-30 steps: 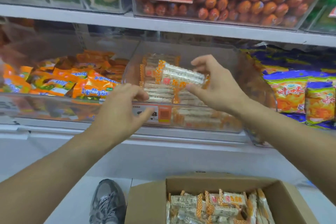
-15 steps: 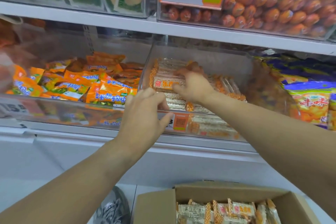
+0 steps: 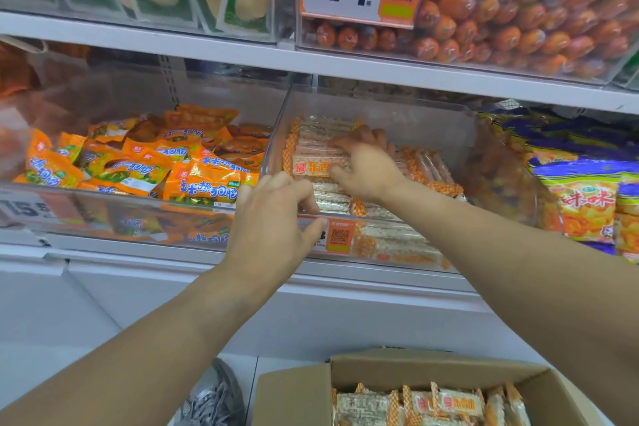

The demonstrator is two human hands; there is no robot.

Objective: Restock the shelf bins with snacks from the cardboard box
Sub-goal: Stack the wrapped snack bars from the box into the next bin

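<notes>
A white shelf (image 3: 193, 254) is carrying clear plastic bins (image 3: 460, 135) side by side, holding snack packets. The shelf above (image 3: 207, 45) is bearing more bins. Below, a cardboard box (image 3: 294, 398) is sitting on the pale floor (image 3: 62, 367).

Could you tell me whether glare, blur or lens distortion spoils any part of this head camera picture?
Head view: wide-angle bending curves the shelf edge; reflections haze the clear bin, mostly at its walls, yet the snack packs under the right hand read clearly; the left hand at the bin's front is sharp; the far-left bin looks smeared; the cardboard box is cropped.
</notes>
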